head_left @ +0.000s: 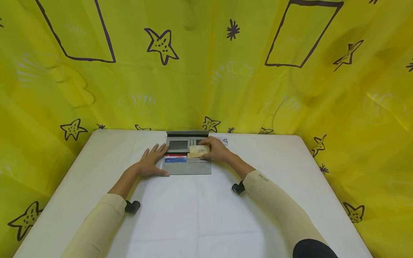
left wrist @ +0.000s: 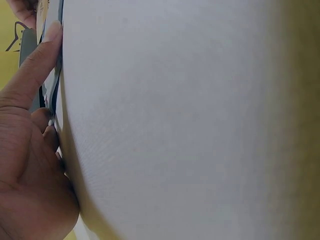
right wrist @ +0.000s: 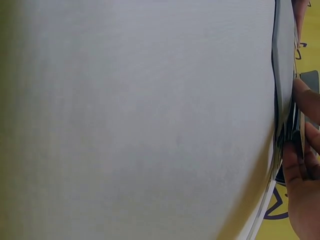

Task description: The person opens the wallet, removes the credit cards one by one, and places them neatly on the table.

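A grey wallet (head_left: pixel 187 168) lies unfolded near the far edge of the table. Its left side holds a red, white and blue card (head_left: pixel 175 158) in a slot, below a dark window pocket (head_left: pixel 178 144). My left hand (head_left: pixel 150 162) is spread flat at the wallet's left side, its thumb at the lower left corner; the left wrist view shows the thumb along the wallet's edge (left wrist: pixel 58 75). My right hand (head_left: pixel 217 148) pinches a yellowish card (head_left: pixel 198 150) over the wallet's right-hand slots. In the right wrist view its fingers (right wrist: pixel 307 100) are at the wallet's side.
A small printed piece (head_left: pixel 224 141) lies beyond my right hand. The white table (head_left: pixel 193 215) ends just behind the wallet, at a yellow curtain (head_left: pixel 190 89) with drawn stars. Dark wrist cameras (head_left: pixel 238 187) sit on both sleeves.
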Available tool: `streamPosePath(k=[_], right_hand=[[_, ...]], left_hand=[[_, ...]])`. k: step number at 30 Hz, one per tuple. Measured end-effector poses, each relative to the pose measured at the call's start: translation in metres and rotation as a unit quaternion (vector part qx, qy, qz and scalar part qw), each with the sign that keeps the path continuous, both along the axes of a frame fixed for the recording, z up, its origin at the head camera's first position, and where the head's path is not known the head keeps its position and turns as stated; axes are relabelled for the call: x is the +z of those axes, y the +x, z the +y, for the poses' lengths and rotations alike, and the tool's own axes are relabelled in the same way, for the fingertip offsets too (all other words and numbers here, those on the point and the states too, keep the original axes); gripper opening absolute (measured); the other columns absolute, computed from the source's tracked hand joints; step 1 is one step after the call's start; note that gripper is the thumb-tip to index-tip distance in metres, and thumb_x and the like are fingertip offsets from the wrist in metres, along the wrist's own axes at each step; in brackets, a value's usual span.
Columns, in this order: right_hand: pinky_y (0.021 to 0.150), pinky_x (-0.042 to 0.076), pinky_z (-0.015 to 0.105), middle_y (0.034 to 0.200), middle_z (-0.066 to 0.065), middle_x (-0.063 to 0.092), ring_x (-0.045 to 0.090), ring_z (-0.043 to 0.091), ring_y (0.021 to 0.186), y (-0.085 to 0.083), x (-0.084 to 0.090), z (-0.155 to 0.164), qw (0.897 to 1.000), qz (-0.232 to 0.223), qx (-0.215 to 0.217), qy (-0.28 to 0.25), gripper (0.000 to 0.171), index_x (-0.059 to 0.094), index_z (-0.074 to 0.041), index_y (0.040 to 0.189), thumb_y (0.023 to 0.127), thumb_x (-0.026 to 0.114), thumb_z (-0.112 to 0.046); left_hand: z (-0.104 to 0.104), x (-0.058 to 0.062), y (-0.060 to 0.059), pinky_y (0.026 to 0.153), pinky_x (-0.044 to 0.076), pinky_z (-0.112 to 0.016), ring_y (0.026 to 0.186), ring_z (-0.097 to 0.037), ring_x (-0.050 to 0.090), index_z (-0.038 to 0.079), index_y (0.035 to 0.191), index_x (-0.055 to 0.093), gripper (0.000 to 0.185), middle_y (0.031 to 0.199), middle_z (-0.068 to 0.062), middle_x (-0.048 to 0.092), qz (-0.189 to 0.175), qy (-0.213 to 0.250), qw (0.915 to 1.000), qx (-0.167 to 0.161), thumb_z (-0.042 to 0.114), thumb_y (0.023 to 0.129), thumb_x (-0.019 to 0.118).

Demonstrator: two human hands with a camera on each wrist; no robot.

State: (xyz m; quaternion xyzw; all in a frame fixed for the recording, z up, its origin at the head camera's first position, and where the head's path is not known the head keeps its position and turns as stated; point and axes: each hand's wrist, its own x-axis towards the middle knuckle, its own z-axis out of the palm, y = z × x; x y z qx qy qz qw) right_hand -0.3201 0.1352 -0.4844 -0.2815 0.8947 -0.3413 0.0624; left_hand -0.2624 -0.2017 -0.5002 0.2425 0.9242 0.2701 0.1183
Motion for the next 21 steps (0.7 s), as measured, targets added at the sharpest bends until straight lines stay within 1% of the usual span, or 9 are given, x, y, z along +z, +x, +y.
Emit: streamPosePath(k=[3, 5, 6, 9, 12, 13, 16, 21], right_hand=[[0.09, 0.051, 0.036, 0.122, 0.011, 0.067, 0.059, 0.024, 0.106, 0.0, -0.001, 0.003, 1.0, 0.007, 0.0, -0.008, 0.055, 0.073, -0.003, 0.129, 0.08, 0.095, -0.017], [0.092, 0.05, 0.037, 0.124, 0.011, 0.066, 0.058, 0.025, 0.109, -0.001, 0.0, 0.005, 1.0, 0.014, -0.005, -0.012, 0.053, 0.075, -0.005, 0.127, 0.08, 0.095, -0.018], [0.093, 0.049, 0.038, 0.125, 0.011, 0.066, 0.057, 0.026, 0.111, -0.001, 0.0, 0.007, 1.0, 0.017, -0.007, -0.013, 0.052, 0.076, -0.006, 0.126, 0.08, 0.095, -0.018], [0.1, 0.044, 0.044, 0.129, 0.013, 0.062, 0.053, 0.031, 0.12, -0.002, 0.002, 0.011, 0.999, 0.026, -0.017, -0.015, 0.052, 0.076, -0.006, 0.127, 0.081, 0.095, -0.019], [0.103, 0.043, 0.048, 0.129, 0.015, 0.062, 0.051, 0.034, 0.122, -0.004, 0.003, 0.016, 0.999, 0.034, -0.023, -0.02, 0.054, 0.074, -0.003, 0.13, 0.082, 0.093, -0.017], [0.103, 0.043, 0.048, 0.129, 0.016, 0.062, 0.051, 0.034, 0.122, -0.004, 0.003, 0.018, 0.999, 0.037, -0.025, -0.021, 0.055, 0.073, -0.002, 0.131, 0.082, 0.093, -0.017], [0.102, 0.045, 0.048, 0.129, 0.017, 0.061, 0.052, 0.035, 0.121, -0.006, 0.003, 0.024, 0.998, 0.044, -0.029, -0.023, 0.055, 0.071, 0.0, 0.133, 0.084, 0.091, -0.016], [0.103, 0.047, 0.048, 0.131, 0.02, 0.058, 0.052, 0.035, 0.122, -0.01, 0.0, 0.036, 0.998, 0.046, -0.033, -0.026, 0.054, 0.069, 0.0, 0.135, 0.087, 0.089, -0.015]], left_hand=[[-0.002, -0.007, -0.003, 0.122, -0.012, -0.065, 0.159, -0.045, -0.006, 0.004, 0.168, 0.018, 0.122, 0.174, -0.021, 0.008, -0.002, -0.001, 1.0, 0.001, 0.054, 0.079, 0.086], [-0.002, -0.006, -0.003, 0.121, -0.012, -0.066, 0.159, -0.045, -0.006, 0.004, 0.168, 0.018, 0.123, 0.174, -0.021, 0.008, -0.004, 0.002, 1.0, 0.002, 0.055, 0.079, 0.086], [-0.002, -0.009, -0.003, 0.122, -0.012, -0.065, 0.159, -0.044, -0.007, 0.005, 0.168, 0.018, 0.122, 0.175, -0.02, 0.008, 0.0, 0.001, 1.0, 0.003, 0.056, 0.08, 0.085], [0.0, -0.001, 0.001, 0.121, -0.011, -0.067, 0.158, -0.047, -0.005, 0.002, 0.167, 0.02, 0.12, 0.173, -0.023, 0.01, 0.0, 0.008, 1.0, 0.004, 0.052, 0.08, 0.086], [0.002, 0.002, 0.002, 0.121, -0.009, -0.067, 0.158, -0.047, -0.004, 0.001, 0.167, 0.02, 0.118, 0.173, -0.024, 0.011, -0.002, 0.002, 1.0, 0.007, 0.049, 0.081, 0.087], [0.003, 0.005, 0.003, 0.121, -0.009, -0.068, 0.158, -0.048, -0.003, 0.0, 0.166, 0.02, 0.119, 0.173, -0.024, 0.01, -0.006, -0.002, 0.9999, 0.008, 0.046, 0.08, 0.088], [0.003, 0.005, 0.003, 0.122, -0.008, -0.067, 0.158, -0.047, -0.004, 0.002, 0.167, 0.019, 0.119, 0.173, -0.023, 0.01, -0.007, -0.012, 0.9999, 0.009, 0.048, 0.081, 0.087], [0.002, 0.003, 0.002, 0.121, -0.01, -0.067, 0.158, -0.047, -0.005, 0.002, 0.167, 0.019, 0.121, 0.173, -0.023, 0.009, -0.007, -0.003, 1.0, 0.006, 0.051, 0.08, 0.087]])
